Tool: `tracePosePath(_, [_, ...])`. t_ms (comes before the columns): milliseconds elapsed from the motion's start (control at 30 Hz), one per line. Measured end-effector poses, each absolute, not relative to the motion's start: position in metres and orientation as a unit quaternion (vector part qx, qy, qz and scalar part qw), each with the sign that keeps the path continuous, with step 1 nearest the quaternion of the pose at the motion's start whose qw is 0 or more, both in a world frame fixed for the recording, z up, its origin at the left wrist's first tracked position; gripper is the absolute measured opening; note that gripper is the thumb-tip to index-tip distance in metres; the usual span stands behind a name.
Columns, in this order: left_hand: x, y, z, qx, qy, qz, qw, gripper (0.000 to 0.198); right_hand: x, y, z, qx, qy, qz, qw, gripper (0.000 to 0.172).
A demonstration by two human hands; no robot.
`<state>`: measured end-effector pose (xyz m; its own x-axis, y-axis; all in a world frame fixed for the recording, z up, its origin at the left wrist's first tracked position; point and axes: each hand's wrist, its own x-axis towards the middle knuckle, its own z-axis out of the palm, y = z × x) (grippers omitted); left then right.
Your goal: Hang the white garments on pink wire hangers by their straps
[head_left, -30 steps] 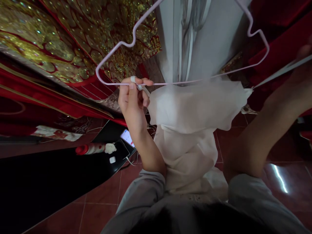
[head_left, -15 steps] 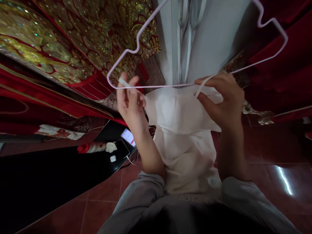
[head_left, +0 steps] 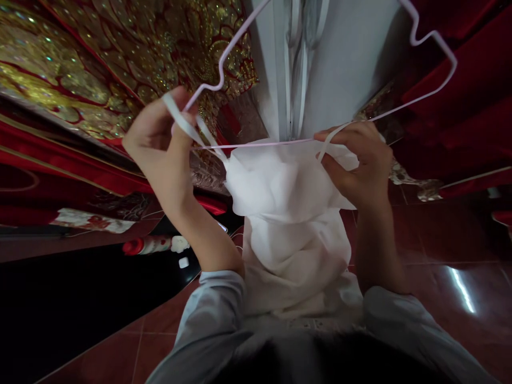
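A pale pink clothes hanger point(head_left: 221, 56) spans the upper middle, its top out of view. Below its bottom bar hangs a white garment point(head_left: 280, 181) with thin straps. My left hand point(head_left: 164, 138) is closed around a white strap point(head_left: 178, 117) at the hanger's left corner, the strap looping over the fingers. My right hand point(head_left: 360, 160) pinches the other strap point(head_left: 330, 140) on the right, with its fingers against the bottom bar. The garment's lower part drapes down toward my body.
Red and gold sequined garments point(head_left: 120, 58) hang on the left, dark red cloth point(head_left: 472, 106) on the right. A black table point(head_left: 80, 304) at lower left bears a red-capped bottle point(head_left: 148, 245) and a small white case point(head_left: 183, 262). White straps point(head_left: 298, 69) hang before a grey panel point(head_left: 340, 58).
My left hand has moved left and up, from beneath the bar to the hanger's left corner, pulling the strap outward. The hanger has shifted slightly left; my right hand keeps its pinch.
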<state>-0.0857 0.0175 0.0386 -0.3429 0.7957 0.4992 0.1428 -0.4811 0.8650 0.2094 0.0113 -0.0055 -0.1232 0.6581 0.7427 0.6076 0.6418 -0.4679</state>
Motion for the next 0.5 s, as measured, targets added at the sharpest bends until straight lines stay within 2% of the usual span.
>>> tracePosePath(67, [-0.074,0.016,0.059,0.535,0.474,0.641,0.281,0.021,0.206,0.010,-0.006,-0.436,-0.748,0.035,0.500,0.019])
tracePosePath(167, [-0.068,0.026,0.078,0.571,0.499,0.603,0.247,0.008,0.202,0.007,-0.006,-0.451,-0.741,0.037,0.496,0.021])
tracePosePath(267, [-0.075,0.040,0.077,0.605,0.507,0.573,0.219,0.021,0.200,0.005,-0.007,-0.453,-0.738,0.045,0.499,0.023])
tracePosePath(333, [-0.079,0.044,0.065,0.581,0.500,0.602,0.223,0.025,0.200,0.004,-0.009,-0.450,-0.737,0.047,0.502,0.023])
tracePosePath(400, [-0.076,0.040,0.045,0.501,0.469,0.686,0.242,0.024,0.200,0.003,-0.011,-0.453,-0.732,0.037,0.507,0.021])
tracePosePath(500, [-0.056,0.023,0.015,0.358,0.407,0.774,0.328,0.033,0.197,0.001,-0.012,-0.451,-0.726,0.019,0.519,0.019])
